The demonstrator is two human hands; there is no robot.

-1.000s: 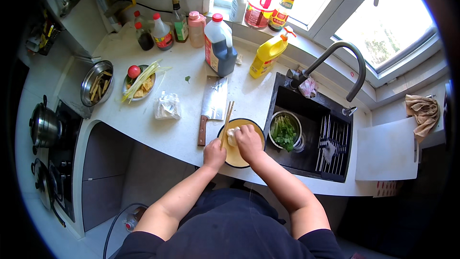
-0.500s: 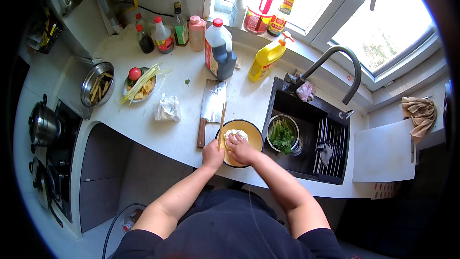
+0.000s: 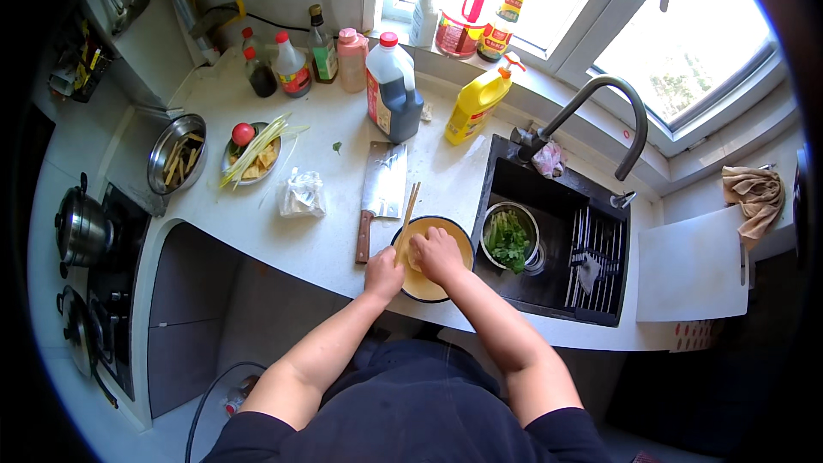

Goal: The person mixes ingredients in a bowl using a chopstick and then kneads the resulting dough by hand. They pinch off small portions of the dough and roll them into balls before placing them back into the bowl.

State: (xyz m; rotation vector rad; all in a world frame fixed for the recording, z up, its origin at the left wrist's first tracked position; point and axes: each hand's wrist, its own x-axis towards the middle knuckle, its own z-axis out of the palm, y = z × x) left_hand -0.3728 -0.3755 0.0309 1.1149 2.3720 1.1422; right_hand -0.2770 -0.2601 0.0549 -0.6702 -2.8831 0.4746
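Observation:
A dark bowl (image 3: 456,238) with a yellow inside stands on the white counter next to the sink. My right hand (image 3: 435,255) is curled down inside it over something pale that I cannot make out. My left hand (image 3: 384,274) grips the bowl's near left rim. A pair of wooden chopsticks (image 3: 409,207) leans on the bowl's far left edge. A cleaver (image 3: 381,190) with a wooden handle lies flat just left of the bowl.
A metal colander of green leaves (image 3: 508,238) sits in the black sink under a curved tap (image 3: 600,111). Bottles (image 3: 393,90) line the back of the counter. A plate of cut vegetables (image 3: 253,153), a steel bowl (image 3: 176,154) and a plastic bag (image 3: 300,195) lie left. Pots stand on the stove (image 3: 81,227).
My right hand has shifted a little inside the bowl and curled tighter. My left hand stays on the rim, and the bowl has not moved.

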